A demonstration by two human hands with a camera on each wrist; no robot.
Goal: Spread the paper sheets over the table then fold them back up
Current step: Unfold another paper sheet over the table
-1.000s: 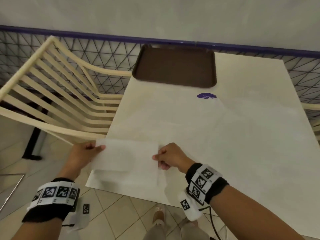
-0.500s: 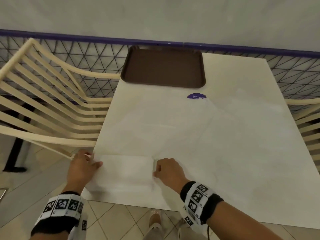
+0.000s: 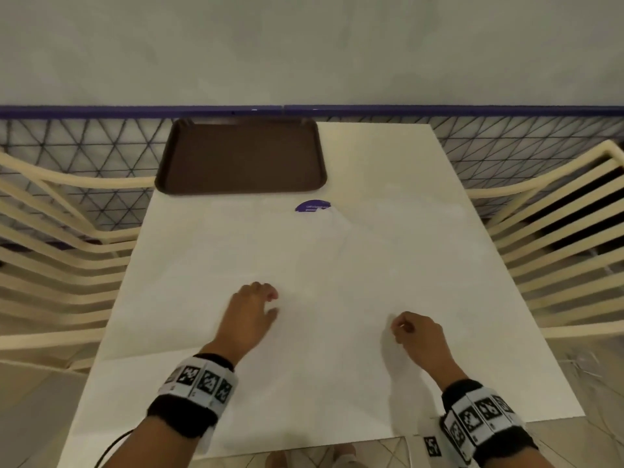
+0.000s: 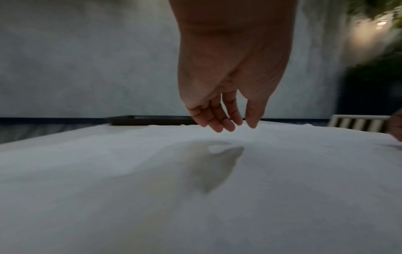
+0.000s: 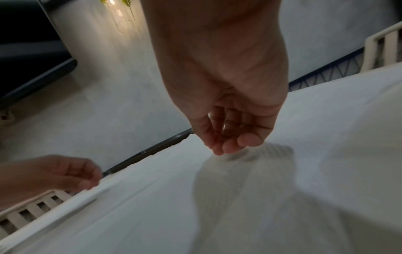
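Note:
White paper sheets [image 3: 337, 265] lie flat over most of the pale table [image 3: 388, 157]; their edges are faint. My left hand [image 3: 271, 303] hovers just over the paper near the middle with its fingers relaxed and hanging, and it holds nothing. In the left wrist view the left hand [image 4: 237, 126] casts a shadow on the sheet [image 4: 130, 171] below it. My right hand [image 3: 400, 327] is to the right with its fingers curled and thumb against them. In the right wrist view the right hand [image 5: 234, 146] has its tips at the paper [image 5: 326, 154], with nothing visible between them.
A brown tray [image 3: 241, 157] sits at the far left of the table. A purple sticker [image 3: 312, 206] peeks out beyond the paper. Cream slatted chairs stand on the left [image 3: 50, 248] and on the right [image 3: 557, 231]. A mesh fence [image 3: 101, 146] runs behind.
Both hands let go of the small sheet laid at the near left corner and moved right and farther onto the table. The view shifted right.

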